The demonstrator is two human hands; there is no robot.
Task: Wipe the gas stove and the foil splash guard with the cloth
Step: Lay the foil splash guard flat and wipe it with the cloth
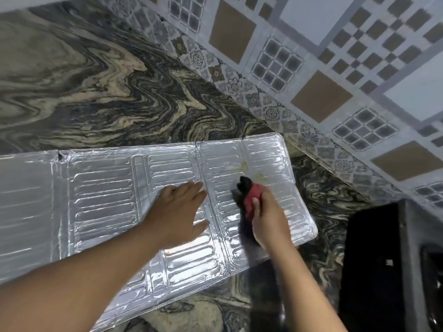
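Wiping of the shiny, silver, ribbed foil splash guard (100, 200) looks to be the step in hand. The guard is laid flat on the dark, swirly stone tabletop (96, 87). It is being rubbed with a red and black cloth (248, 200), bunched up and pressed down near the guard's far right end.

Two small yellow stains (251, 171) can be seen on the guard, just past the cloth. They are probably what must be cleaned next. For that, the cloth would need to be pushed a little further away, toward the patterned tile wall (335, 80), with a firm press, while the thin guard is kept from sliding.

The black gas stove (383, 259) is seen at the right of the guard, close to it. No cloth is on it now, so whether it has been wiped cannot be told.

The right hand (266, 216) is curled around the cloth, with the thumb on the side of it. The right arm is stretched out over the guard's near edge.

The left hand (179, 209) is laid flat on the middle of the guard, left of the cloth. Its fingers are straight and spread, and nothing is held in it. The guard seems to be pinned down by it.
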